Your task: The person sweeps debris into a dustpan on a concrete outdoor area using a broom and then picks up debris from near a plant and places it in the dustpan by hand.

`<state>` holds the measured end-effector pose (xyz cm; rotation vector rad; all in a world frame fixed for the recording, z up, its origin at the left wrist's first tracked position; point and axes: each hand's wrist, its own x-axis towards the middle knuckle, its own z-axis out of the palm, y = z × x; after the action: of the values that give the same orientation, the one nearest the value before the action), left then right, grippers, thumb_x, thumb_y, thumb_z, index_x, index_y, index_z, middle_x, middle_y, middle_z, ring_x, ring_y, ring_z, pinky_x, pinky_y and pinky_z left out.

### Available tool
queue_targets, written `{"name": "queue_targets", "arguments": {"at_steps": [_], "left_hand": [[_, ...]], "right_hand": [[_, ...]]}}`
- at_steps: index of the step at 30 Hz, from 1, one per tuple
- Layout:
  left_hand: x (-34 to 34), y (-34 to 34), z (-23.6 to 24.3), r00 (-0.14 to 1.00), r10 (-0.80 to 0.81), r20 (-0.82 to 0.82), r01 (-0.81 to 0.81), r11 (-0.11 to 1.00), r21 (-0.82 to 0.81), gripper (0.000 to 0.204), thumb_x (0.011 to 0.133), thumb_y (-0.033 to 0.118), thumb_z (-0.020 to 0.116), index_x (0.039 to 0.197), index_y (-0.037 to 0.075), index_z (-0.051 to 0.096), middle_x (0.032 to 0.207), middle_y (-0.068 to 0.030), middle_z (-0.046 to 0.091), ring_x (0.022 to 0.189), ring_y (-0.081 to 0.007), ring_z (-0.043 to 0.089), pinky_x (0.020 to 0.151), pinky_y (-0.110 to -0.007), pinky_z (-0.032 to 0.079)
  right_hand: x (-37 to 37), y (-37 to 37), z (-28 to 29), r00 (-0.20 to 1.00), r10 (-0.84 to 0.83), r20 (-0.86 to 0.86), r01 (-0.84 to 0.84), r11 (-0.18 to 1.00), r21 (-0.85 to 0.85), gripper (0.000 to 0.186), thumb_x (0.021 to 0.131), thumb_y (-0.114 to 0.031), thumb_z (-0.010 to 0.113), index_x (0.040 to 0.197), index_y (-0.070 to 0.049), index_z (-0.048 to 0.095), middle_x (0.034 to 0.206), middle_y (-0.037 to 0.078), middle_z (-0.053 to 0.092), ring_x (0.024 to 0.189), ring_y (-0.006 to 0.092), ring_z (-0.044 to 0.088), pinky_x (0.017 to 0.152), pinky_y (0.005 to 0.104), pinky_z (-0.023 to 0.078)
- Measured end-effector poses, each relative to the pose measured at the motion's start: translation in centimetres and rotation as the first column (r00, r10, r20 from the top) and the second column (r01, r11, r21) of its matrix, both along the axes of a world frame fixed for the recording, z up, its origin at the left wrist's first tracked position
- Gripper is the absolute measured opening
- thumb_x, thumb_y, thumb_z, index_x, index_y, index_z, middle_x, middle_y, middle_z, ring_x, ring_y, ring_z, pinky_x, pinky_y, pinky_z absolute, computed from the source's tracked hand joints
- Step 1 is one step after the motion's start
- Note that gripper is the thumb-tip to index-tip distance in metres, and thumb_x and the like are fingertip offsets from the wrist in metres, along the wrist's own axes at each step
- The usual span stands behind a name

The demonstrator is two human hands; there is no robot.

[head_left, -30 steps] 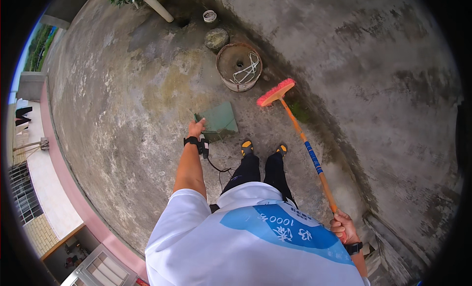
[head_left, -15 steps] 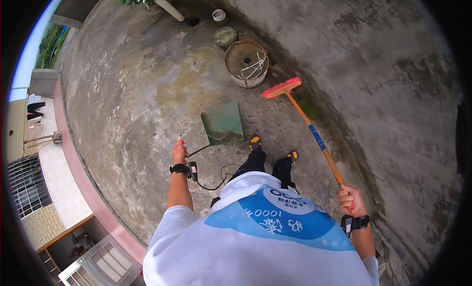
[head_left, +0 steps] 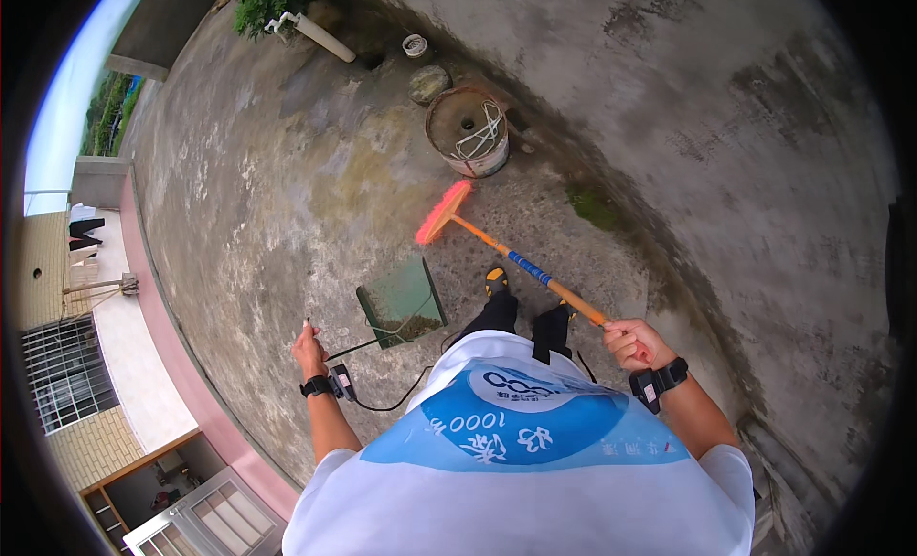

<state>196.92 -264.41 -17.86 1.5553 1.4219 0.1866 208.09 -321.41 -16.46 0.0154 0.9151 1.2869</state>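
My left hand (head_left: 309, 351) is closed around the thin dark handle of a green dustpan (head_left: 402, 293). The dustpan rests on or just above the concrete ahead of my feet; brownish bits show in its pan. In my right hand (head_left: 635, 344) is the wooden handle of a broom (head_left: 530, 268), wrapped with blue bands partway along. Its pinkish-red bristle head is slightly blurred and points forward and left, beyond the dustpan, apart from it. Whether the bristles touch the ground I cannot tell.
Ahead stands a round, drum-like container (head_left: 487, 164) with a pale cord on top, beside a stone (head_left: 429, 84) and a small white ring-shaped thing (head_left: 415, 46). A white pipe (head_left: 325, 38) lies farther off. A concrete wall (head_left: 745, 174) runs along the right.
My right hand has swung the broom head leftward, from near the wall to beyond the dustpan. The dustpan and my left hand have shifted left and slightly nearer in the picture.
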Motion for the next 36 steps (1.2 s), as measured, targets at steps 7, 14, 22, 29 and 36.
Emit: {"name": "queue_targets", "arguments": {"at_steps": [7,14,22,29,36], "left_hand": [[0.0,-1.6,1.2,0.998,-0.039,-0.055,0.044,0.994,0.1,0.035,0.077,0.039,0.053,0.066,0.005,0.055,0.042,0.0053,0.029,0.034,-0.0059,0.026,0.032,-0.022,0.02],[1.0,-2.8,2.2,0.991,-0.13,-0.028,0.132,0.983,0.125,0.034,0.077,0.038,0.052,0.068,0.006,0.051,0.042,0.0065,0.026,0.034,-0.0046,0.022,0.033,-0.021,0.015],[4.5,-7.0,4.2,0.973,-0.214,0.087,0.21,0.976,0.052,0.034,0.078,0.037,0.052,0.065,0.005,0.053,0.042,0.0058,0.029,0.035,-0.0048,0.023,0.034,-0.022,0.018],[7.6,-10.7,6.1,0.94,-0.315,0.134,0.301,0.946,0.118,0.032,0.079,0.036,0.051,0.067,0.006,0.051,0.043,0.0067,0.027,0.035,-0.004,0.022,0.034,-0.021,0.017],[11.1,-12.9,5.7,0.905,-0.422,0.055,0.408,0.897,0.169,0.033,0.078,0.038,0.052,0.068,0.006,0.052,0.044,0.0077,0.026,0.036,-0.0031,0.022,0.035,-0.02,0.016]], "right_hand": [[-6.3,-7.1,2.4,0.979,-0.198,-0.045,0.179,0.947,-0.267,0.013,0.082,-0.012,0.045,0.07,-0.009,0.04,0.055,-0.003,0.038,0.037,0.0017,0.033,0.031,0.0153,0.027],[-5.9,-10.6,6.7,0.981,0.062,0.184,0.021,0.908,-0.418,0.013,0.081,-0.009,0.045,0.071,-0.012,0.037,0.054,-0.004,0.033,0.036,0.0009,0.028,0.028,0.0151,0.019],[0.8,-11.7,-2.5,0.891,-0.453,-0.034,0.445,0.885,-0.134,0.013,0.082,-0.01,0.043,0.071,-0.006,0.037,0.056,-0.003,0.038,0.038,0.0021,0.036,0.034,0.0144,0.032],[-10.1,-15.3,-0.6,0.793,-0.59,-0.153,0.571,0.807,-0.153,0.022,0.083,-0.018,0.042,0.065,-0.007,0.038,0.052,-0.003,0.037,0.037,0.0029,0.039,0.033,0.0156,0.034],[-11.0,-16.7,1.6,0.91,-0.415,0.02,0.411,0.893,-0.182,0.02,0.082,-0.013,0.043,0.064,-0.01,0.037,0.052,-0.005,0.036,0.037,0.0018,0.033,0.03,0.0159,0.027]]}}
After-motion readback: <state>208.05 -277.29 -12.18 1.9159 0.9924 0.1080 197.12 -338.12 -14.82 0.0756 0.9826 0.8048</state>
